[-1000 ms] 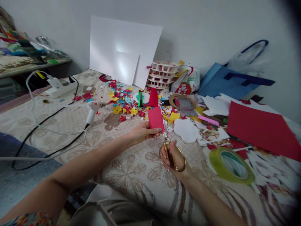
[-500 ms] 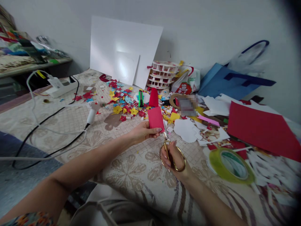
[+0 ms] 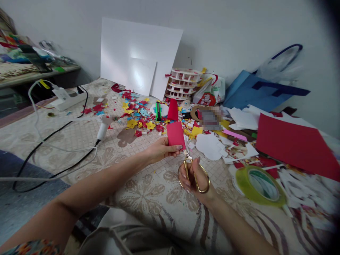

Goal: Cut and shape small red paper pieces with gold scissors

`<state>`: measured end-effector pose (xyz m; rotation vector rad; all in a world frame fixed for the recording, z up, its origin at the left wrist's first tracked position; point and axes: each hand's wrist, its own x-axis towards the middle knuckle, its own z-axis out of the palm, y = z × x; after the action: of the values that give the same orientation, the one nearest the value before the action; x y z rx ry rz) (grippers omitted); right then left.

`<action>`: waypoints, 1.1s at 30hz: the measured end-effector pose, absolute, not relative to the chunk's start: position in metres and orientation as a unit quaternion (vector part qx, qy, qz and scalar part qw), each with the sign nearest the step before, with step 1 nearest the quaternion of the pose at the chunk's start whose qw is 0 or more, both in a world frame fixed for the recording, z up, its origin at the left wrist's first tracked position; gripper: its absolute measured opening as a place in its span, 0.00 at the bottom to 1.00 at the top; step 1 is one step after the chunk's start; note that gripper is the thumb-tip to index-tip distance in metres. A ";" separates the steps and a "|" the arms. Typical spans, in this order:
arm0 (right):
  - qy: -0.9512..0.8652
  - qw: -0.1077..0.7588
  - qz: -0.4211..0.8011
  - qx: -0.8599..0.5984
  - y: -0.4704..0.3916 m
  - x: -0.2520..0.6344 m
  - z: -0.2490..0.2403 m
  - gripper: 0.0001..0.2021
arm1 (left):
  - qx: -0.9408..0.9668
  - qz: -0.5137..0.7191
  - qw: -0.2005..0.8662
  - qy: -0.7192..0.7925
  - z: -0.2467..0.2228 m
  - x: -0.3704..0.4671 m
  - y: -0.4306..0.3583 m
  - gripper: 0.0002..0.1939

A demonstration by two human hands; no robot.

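A red paper piece [image 3: 175,135] is pinched between the thumb and fingers of my left hand [image 3: 166,148], held above the patterned tablecloth. My right hand [image 3: 197,177] grips gold-handled scissors [image 3: 188,156], fingers through the loops. The scissor handles are spread apart, and the blades lie along the right edge of the red paper near its lower corner. Whether the blades are biting into the paper I cannot tell. Behind the paper lie small red, yellow and blue cut-outs [image 3: 132,123] and a green cutter knife [image 3: 158,111].
A glue gun [image 3: 102,131] with its cable rests at left, near a power strip [image 3: 70,100]. On the right are a tape roll [image 3: 243,184], a large red sheet [image 3: 292,147] and white scraps [image 3: 209,146]. A white tiered basket [image 3: 183,85] stands behind.
The scissor handles have spread wider in my right hand, its fingers shifting slightly left. My left hand still holds the red paper in nearly the same place.
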<state>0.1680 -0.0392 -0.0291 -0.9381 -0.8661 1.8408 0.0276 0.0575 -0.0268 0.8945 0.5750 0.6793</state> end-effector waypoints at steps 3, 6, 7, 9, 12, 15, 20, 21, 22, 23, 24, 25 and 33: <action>-0.348 0.437 0.743 -0.368 -0.040 0.167 -0.026 0.31 | 0.410 0.322 0.810 0.270 -0.026 0.029 0.055 0.13; -0.354 0.449 0.733 -0.369 -0.041 0.167 -0.026 0.30 | 0.408 0.319 0.811 0.271 -0.026 0.029 0.055 0.13; -0.356 0.453 0.729 -0.371 -0.041 0.167 -0.027 0.30 | 0.409 0.319 0.811 0.271 -0.027 0.029 0.055 0.13; -0.359 0.459 0.723 -0.371 -0.042 0.168 -0.028 0.29 | 0.412 0.318 0.810 0.270 -0.028 0.029 0.056 0.13; -0.361 0.459 0.724 -0.367 -0.042 0.169 -0.031 0.29 | 0.417 0.318 0.810 0.264 -0.028 0.028 0.058 0.12; -0.358 0.457 0.728 -0.363 -0.042 0.169 -0.032 0.30 | 0.419 0.320 0.809 0.261 -0.027 0.028 0.058 0.12; -0.360 0.460 0.721 -0.373 -0.043 0.167 -0.031 0.30 | 0.418 0.317 0.808 0.268 -0.025 0.028 0.055 0.13; -0.359 0.460 0.720 -0.375 -0.043 0.167 -0.030 0.30 | 0.418 0.315 0.808 0.272 -0.025 0.028 0.055 0.13; -0.358 0.457 0.723 -0.375 -0.043 0.167 -0.029 0.31 | 0.417 0.313 0.808 0.275 -0.025 0.028 0.054 0.13; -0.357 0.453 0.727 -0.372 -0.042 0.167 -0.028 0.31 | 0.416 0.311 0.808 0.276 -0.025 0.028 0.054 0.13; -0.356 0.450 0.731 -0.368 -0.042 0.166 -0.027 0.31 | 0.416 0.311 0.808 0.277 -0.025 0.028 0.054 0.13; -0.355 0.447 0.736 -0.364 -0.042 0.166 -0.026 0.31 | 0.416 0.311 0.808 0.278 -0.025 0.029 0.054 0.13; -0.347 0.459 0.739 -0.349 -0.042 0.166 -0.024 0.30 | 0.418 0.310 0.810 0.272 -0.026 0.029 0.054 0.13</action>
<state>0.1658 -0.0416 -0.0245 -0.8602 -0.8543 1.8209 0.0287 0.0538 -0.0261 0.8931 0.5806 0.6620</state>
